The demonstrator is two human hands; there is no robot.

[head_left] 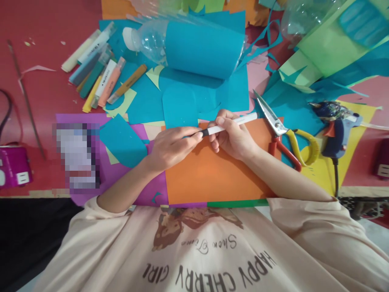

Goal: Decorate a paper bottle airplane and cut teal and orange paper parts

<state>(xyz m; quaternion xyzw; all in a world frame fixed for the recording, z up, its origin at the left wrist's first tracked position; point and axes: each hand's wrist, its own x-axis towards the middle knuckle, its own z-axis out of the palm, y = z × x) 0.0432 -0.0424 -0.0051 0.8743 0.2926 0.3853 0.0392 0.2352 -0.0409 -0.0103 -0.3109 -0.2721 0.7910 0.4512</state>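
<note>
My right hand (232, 138) is closed round a white marker (240, 120) that lies level above an orange paper sheet (212, 174). My left hand (172, 146) pinches the marker's black cap end (204, 132), fingers closed on it. Both hands hover over the orange sheet, just below a blue paper cut-out (179, 106). A clear plastic bottle (148, 38) wrapped in blue paper (203, 48) lies on its side beyond the hands.
Several markers (100, 69) lie at the upper left. Scissors with red and yellow handles (285, 136) and a blue glue gun (336, 125) rest to the right. Purple paper (127, 178), green paper (328, 48) and blue scraps cover the red floor. A purple device (13, 166) sits far left.
</note>
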